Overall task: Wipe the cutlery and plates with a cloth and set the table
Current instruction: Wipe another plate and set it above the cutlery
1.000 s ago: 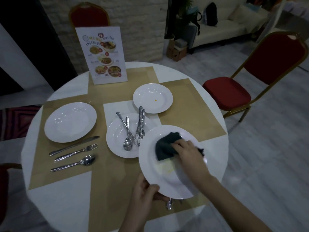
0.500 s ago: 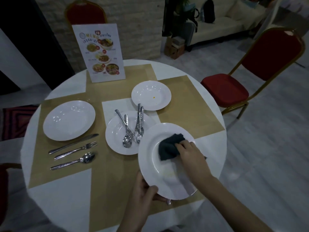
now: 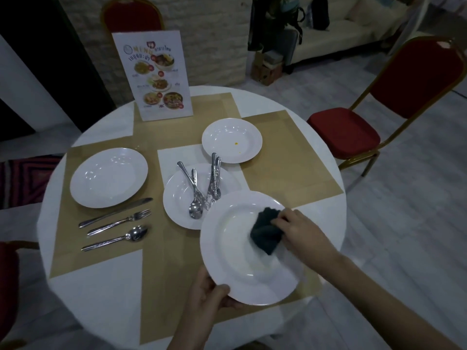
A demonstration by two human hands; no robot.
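Left hand point(image 3: 209, 294) pinches near rim of white plate point(image 3: 235, 251), held tilted over table; right hand point(image 3: 300, 231) grips dark cloth point(image 3: 266, 232) on it. Risk: hard wipe w/ one-edge hold tips plate onto spoons point(image 3: 195, 198).

Restaurant or banquet-style dining area is indicated. Round white table point(image 3: 106, 294) is laid with tan placemats point(image 3: 290, 157); a standing picture menu point(image 3: 154, 77) is displayed on it. Red padded banquet chairs point(image 3: 394, 97) are placed around; a cream sofa point(image 3: 336, 39) is seen behind.
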